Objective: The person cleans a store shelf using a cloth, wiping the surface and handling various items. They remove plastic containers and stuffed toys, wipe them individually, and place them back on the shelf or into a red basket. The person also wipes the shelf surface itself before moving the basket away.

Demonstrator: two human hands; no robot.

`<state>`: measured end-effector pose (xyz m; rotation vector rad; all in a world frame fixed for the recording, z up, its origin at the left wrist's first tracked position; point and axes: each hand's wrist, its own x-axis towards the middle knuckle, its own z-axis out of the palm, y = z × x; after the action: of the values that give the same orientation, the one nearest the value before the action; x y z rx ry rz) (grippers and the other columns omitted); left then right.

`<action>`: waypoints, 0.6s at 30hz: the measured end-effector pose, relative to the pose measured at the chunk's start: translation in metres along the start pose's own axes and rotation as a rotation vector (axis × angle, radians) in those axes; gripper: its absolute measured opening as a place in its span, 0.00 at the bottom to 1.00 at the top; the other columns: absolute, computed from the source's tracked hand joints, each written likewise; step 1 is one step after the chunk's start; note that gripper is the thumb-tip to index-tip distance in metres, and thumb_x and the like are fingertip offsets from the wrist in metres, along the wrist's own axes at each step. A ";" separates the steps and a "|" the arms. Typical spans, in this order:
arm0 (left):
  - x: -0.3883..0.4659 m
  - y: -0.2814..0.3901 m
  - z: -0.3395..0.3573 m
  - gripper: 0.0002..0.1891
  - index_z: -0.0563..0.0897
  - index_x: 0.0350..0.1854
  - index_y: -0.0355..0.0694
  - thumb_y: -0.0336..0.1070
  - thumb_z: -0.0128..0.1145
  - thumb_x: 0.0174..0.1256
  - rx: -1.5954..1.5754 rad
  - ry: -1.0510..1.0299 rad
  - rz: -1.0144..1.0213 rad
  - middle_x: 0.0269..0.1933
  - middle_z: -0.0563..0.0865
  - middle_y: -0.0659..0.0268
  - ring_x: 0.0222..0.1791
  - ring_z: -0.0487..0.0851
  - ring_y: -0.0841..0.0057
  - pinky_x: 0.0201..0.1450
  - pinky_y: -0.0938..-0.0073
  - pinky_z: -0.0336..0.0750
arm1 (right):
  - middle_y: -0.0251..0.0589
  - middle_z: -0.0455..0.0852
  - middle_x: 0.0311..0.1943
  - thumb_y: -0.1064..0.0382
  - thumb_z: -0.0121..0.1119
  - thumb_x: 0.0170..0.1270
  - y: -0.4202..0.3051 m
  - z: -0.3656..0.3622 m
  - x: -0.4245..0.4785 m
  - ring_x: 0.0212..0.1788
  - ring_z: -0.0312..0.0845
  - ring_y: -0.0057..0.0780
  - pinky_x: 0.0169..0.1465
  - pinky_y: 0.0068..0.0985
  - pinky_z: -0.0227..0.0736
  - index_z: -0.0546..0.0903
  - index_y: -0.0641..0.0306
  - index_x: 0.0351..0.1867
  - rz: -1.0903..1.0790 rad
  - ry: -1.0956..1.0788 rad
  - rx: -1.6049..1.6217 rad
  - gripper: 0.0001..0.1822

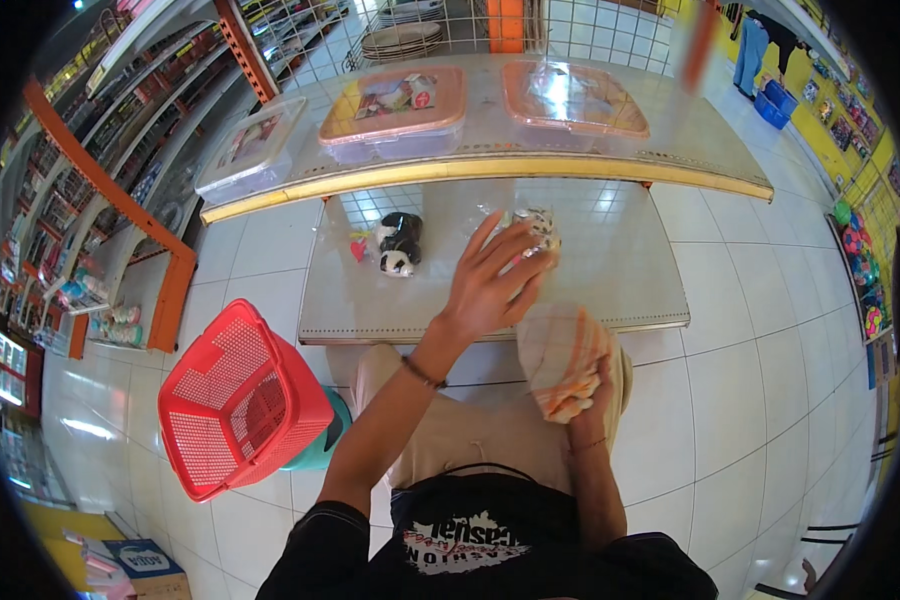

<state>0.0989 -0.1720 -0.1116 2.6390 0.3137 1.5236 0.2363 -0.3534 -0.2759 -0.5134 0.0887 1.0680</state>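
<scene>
My left hand point(487, 281) reaches over the lower grey metal shelf point(450, 300), fingers spread at a spotted, plastic-wrapped figurine point(541, 229); whether they grip it cannot be told. A checked white and orange cloth point(566, 360) is bunched in my right hand point(600, 386), just in front of the shelf's front edge. On the left part of this shelf lies a panda figurine point(400, 244) in clear wrap, with a small red heart-shaped piece point(358, 249) beside it.
Above and behind, the upper shelf point(487, 161) bears lidded plastic boxes, among them one with an orange lid point(397, 101). A red plastic basket point(240, 405) stands at my left on something teal point(330, 435). A person point(754, 52) stands far right beside blue baskets point(776, 103).
</scene>
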 end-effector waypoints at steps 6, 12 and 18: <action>-0.141 -0.027 -0.030 0.07 0.85 0.34 0.40 0.25 0.61 0.51 -0.081 -0.252 -0.365 0.36 0.86 0.63 0.41 0.84 0.66 0.62 0.56 0.71 | 0.45 0.72 0.62 0.47 0.42 0.74 -0.092 -0.011 0.033 0.64 0.67 0.43 0.69 0.41 0.60 0.67 0.60 0.66 -0.189 -0.340 0.026 0.26; -0.141 -0.025 -0.076 0.08 0.86 0.37 0.39 0.26 0.63 0.54 -0.005 -0.203 -0.508 0.38 0.86 0.60 0.42 0.84 0.64 0.56 0.59 0.75 | 0.46 0.80 0.52 0.46 0.44 0.74 -0.146 0.041 0.052 0.53 0.78 0.38 0.56 0.36 0.73 0.72 0.64 0.58 -0.512 0.066 -0.214 0.25; -0.109 -0.043 -0.091 0.14 0.83 0.44 0.40 0.32 0.65 0.54 0.079 -0.501 -0.515 0.42 0.85 0.59 0.47 0.81 0.59 0.53 0.62 0.75 | 0.60 0.77 0.51 0.54 0.54 0.68 -0.150 -0.063 0.167 0.54 0.76 0.40 0.53 0.34 0.71 0.71 0.74 0.56 -0.414 0.284 -1.727 0.25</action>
<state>-0.0379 -0.1566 -0.1652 2.5884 0.9232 0.6887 0.4568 -0.3016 -0.3297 -2.1145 -0.7355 0.4144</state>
